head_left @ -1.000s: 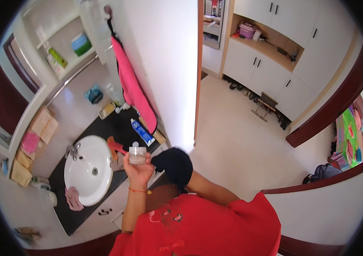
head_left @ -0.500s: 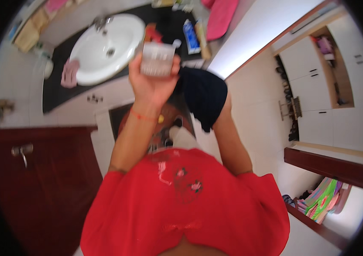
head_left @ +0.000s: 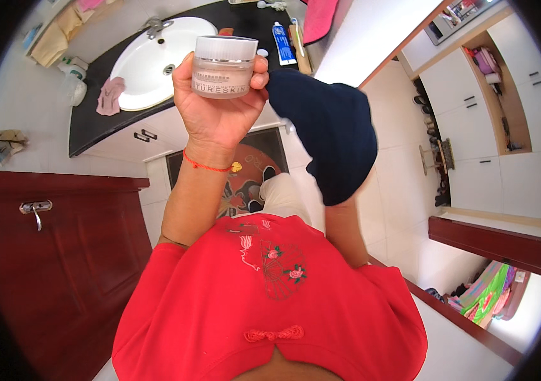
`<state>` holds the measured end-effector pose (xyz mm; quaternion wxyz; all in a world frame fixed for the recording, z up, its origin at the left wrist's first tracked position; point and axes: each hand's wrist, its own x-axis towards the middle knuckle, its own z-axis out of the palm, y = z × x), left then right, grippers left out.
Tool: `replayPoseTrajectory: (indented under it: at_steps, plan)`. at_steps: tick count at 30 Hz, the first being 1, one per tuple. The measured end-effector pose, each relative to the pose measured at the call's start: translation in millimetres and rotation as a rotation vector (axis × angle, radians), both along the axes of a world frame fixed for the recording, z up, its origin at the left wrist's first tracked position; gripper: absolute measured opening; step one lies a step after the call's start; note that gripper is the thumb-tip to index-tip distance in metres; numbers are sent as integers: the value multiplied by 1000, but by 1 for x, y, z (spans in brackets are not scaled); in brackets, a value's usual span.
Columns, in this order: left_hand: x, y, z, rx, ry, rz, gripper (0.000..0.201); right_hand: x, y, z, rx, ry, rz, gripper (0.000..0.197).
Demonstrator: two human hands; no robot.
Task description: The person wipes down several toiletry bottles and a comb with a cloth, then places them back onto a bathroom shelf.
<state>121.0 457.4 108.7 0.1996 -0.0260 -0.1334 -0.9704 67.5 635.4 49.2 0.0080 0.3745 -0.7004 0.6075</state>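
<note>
My left hand (head_left: 216,117) is raised in front of the washbasin, its fingers closed around a small round cream jar (head_left: 223,66). The jar is frosted, pale pink and upright, with a white lid and a silver band. A dark navy cloth (head_left: 334,130) covers my right hand (head_left: 341,204) and hides its fingers; only the wrist end shows below it. The cloth is held up beside the jar, its left end close to my left fingertips. Whether cloth and jar touch is not clear.
A white oval basin (head_left: 140,70) with a tap is set in a black counter (head_left: 95,136). A pink cloth (head_left: 111,96) lies over its rim. A blue-and-white tube (head_left: 284,44) lies to the right. At left stands a dark red door (head_left: 60,267); white cupboards (head_left: 470,136) stand at right.
The jar and my left hand have risen slightly and moved a little left. My right hand and the navy cloth have shifted right, and the cloth is more spread out.
</note>
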Motion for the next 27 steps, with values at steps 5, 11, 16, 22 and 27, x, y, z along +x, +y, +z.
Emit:
replayPoseTrajectory:
  at_steps: [5, 11, 16, 22, 27]
  plan:
    - [-17, 10, -71, -19, -258, -73, 46, 24, -29, -90, 181, 133, -205, 32]
    - [-5, -3, -94, -9, -273, -64, 46, -24, -21, -31, 433, 753, 18, 30]
    - [-13, -7, -74, -79, -310, 92, 49, -51, -20, 0, 220, 75, 410, 25]
    - [-14, 32, -81, -133, -175, 95, 55, -87, 9, -32, 295, 505, 216, 30]
    - [-32, 67, -76, -343, -206, 163, 59, -97, 10, -19, -41, -120, 476, 26]
